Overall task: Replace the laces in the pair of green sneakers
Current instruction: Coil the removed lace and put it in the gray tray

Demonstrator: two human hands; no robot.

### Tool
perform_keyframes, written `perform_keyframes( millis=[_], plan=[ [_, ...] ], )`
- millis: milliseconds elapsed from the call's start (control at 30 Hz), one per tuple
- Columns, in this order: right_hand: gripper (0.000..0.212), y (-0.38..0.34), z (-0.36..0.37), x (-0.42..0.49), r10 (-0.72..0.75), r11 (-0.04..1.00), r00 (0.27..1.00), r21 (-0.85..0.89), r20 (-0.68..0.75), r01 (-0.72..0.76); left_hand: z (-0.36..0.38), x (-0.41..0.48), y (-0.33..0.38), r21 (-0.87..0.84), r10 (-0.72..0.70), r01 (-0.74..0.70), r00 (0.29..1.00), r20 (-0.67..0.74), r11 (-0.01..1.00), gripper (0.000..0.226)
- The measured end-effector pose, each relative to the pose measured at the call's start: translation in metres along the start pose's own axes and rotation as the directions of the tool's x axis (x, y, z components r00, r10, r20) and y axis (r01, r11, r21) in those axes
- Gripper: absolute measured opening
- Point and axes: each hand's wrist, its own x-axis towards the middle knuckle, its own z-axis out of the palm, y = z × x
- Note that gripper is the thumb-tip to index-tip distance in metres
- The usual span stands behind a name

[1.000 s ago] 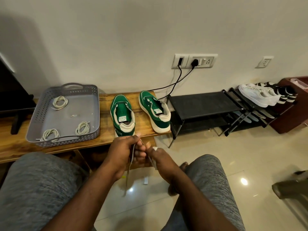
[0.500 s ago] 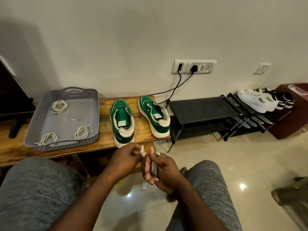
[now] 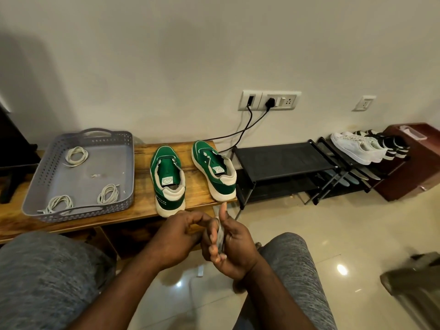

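Observation:
Two green sneakers with white soles stand lace-less on the wooden bench (image 3: 142, 207), the left sneaker (image 3: 167, 179) beside the right sneaker (image 3: 214, 170), heels toward me. In front of the bench edge, above my knees, my hands meet. A grey-white lace (image 3: 220, 235) is wound round the fingers of my right hand (image 3: 232, 252), whose thumb points up. My left hand (image 3: 176, 236) pinches the lace against those fingers; its loose end is hidden. A grey perforated tray (image 3: 41, 173) on the bench's left holds three coiled white laces (image 3: 76, 156).
A black shoe rack (image 3: 283, 158) stands right of the bench, with white sneakers (image 3: 357, 148) and dark shoes further right beside a brown cabinet (image 3: 412, 167). Black cables (image 3: 247, 126) hang from wall sockets behind the right sneaker. A dark stand (image 3: 12, 158) sits at far left.
The lace that hung down between my hands a second ago has been wrapped up round my right hand's fingers. Both hands stayed in front of the bench edge.

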Motion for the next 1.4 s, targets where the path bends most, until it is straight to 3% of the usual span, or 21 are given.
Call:
perform_keyframes(
  millis=[100,200,300,433,633,700,800,933,1000,1133,1200,1333,1400],
  plan=[
    [0.073,-0.002,0.003,-0.001,-0.007,1.000,1.000,0.030,-0.004,0.007,0.003,-0.002,0.001,-0.069,-0.036,0.035,0.999,-0.008,0.997,0.042],
    [0.073,-0.004,0.005,-0.003,-0.042,0.999,0.994,0.029,-0.104,0.045,0.006,-0.004,0.002,0.002,-0.042,0.042,0.998,-0.050,0.999,0.039],
    [0.071,-0.008,0.006,-0.002,-0.140,0.988,0.982,0.044,-0.128,0.147,0.012,-0.006,0.002,0.160,-0.047,0.055,0.997,-0.055,0.986,0.029],
    [0.088,-0.016,0.004,-0.001,-0.302,0.933,0.941,0.156,-0.155,0.325,0.023,-0.007,0.005,0.157,-0.146,0.146,0.989,-0.011,0.977,0.012],
    [0.104,-0.021,-0.012,0.009,-0.374,0.902,0.878,0.104,-0.298,0.419,0.020,-0.008,0.014,-0.045,-0.226,0.231,0.969,0.096,0.972,0.019],
    [0.100,-0.020,-0.019,0.011,-0.362,0.926,0.854,-0.036,-0.374,0.376,0.019,-0.009,0.014,-0.222,-0.226,0.251,0.965,0.132,0.942,0.023],
    [0.096,-0.012,-0.027,0.013,-0.320,0.937,0.824,-0.283,-0.467,0.204,0.016,-0.008,0.020,-0.491,-0.255,0.253,0.965,0.066,0.834,0.027],
    [0.098,0.004,-0.024,0.010,-0.292,0.749,0.856,-0.659,-0.427,-0.073,0.014,-0.004,0.024,-0.707,-0.383,0.269,0.924,-0.003,0.654,0.027],
    [0.089,0.009,-0.016,0.006,-0.249,0.693,0.900,-0.715,-0.358,-0.093,0.010,0.000,0.022,-0.764,-0.452,0.292,0.892,0.000,0.576,0.027],
    [0.093,0.013,-0.006,0.007,-0.091,0.737,0.940,-0.657,-0.330,-0.159,0.008,0.002,0.018,-0.847,-0.485,0.254,0.875,-0.005,0.467,0.031],
    [0.090,0.013,-0.005,0.008,-0.034,0.760,0.962,-0.632,-0.269,-0.150,0.003,0.003,0.018,-0.851,-0.454,0.198,0.890,-0.053,0.486,0.029],
    [0.070,0.013,-0.005,0.005,-0.003,0.868,0.996,-0.495,-0.084,-0.039,-0.003,0.005,0.017,-0.624,-0.400,0.200,0.895,-0.197,0.755,0.026],
    [0.062,0.010,-0.002,0.003,-0.012,0.934,0.999,-0.357,-0.031,0.000,-0.002,0.004,0.018,-0.495,-0.391,0.275,0.909,-0.146,0.824,0.029]
  ],
)
